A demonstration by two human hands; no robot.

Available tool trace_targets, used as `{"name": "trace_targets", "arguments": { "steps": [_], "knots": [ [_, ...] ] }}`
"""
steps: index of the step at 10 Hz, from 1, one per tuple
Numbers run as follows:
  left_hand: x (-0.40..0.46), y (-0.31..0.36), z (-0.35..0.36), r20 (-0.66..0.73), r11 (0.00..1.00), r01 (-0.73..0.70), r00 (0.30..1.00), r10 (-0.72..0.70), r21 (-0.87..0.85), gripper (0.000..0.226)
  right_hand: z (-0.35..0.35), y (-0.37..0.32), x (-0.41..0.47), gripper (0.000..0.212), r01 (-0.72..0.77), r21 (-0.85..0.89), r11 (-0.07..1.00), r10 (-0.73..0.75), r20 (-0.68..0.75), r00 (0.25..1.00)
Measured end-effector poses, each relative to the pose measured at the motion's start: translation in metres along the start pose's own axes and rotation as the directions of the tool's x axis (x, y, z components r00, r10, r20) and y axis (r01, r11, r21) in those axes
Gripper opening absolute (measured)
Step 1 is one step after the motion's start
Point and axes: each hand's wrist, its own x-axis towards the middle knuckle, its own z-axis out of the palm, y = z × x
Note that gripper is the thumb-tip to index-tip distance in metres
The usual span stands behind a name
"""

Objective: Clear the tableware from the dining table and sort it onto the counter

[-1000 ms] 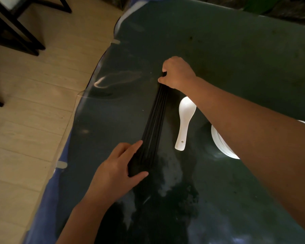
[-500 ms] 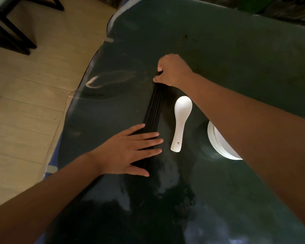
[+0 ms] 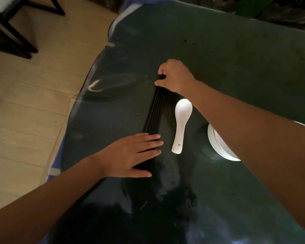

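The left hand (image 3: 130,154) lies flat, with the fingers stretched out and not closed around anything, and it presses the near end of a bundle of black chopsticks (image 3: 152,114) down on the dark table (image 3: 236,59). From under these fingers the chopsticks run away from the person, side by side, to the right hand (image 3: 175,76), which is clenched around their far end. Just to the right of the bundle, between the two hands, a white spoon (image 3: 180,124) lies with its handle toward the person and its bowl close under the right wrist; it does not touch the chopsticks. Further to the right of the spoon, partly hidden by the right forearm, stand white bowls (image 3: 220,147), which seem to be stacked. Beyond the right hand the table shows only some marks. I judge that the step in hand is gathering the chopsticks into one even bundle, so the clearing looks still at its beginning. The next move calls for closing one hand fully around the whole bundle, so that no stick slips out, and then lifting it.
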Motion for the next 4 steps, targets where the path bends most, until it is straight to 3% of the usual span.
{"name": "trace_targets", "arguments": {
  "steps": [2,3,4],
  "knots": [
    [0.000,0.010,-0.015,0.043,0.999,0.006,0.999,-0.008,0.049,0.055,-0.022,0.001,-0.020,0.033,-0.044,-0.008,0.999,0.044,0.000,0.999],
    [0.011,0.013,-0.036,-0.003,0.988,0.023,1.000,-0.023,0.150,0.047,-0.040,0.003,-0.042,0.029,-0.045,-0.042,0.998,0.044,-0.038,0.998],
    [0.027,0.019,-0.060,0.012,0.973,0.160,0.986,-0.165,0.167,0.040,-0.058,0.007,-0.070,0.024,-0.084,-0.032,0.996,0.083,-0.025,0.996]
  ]
}}
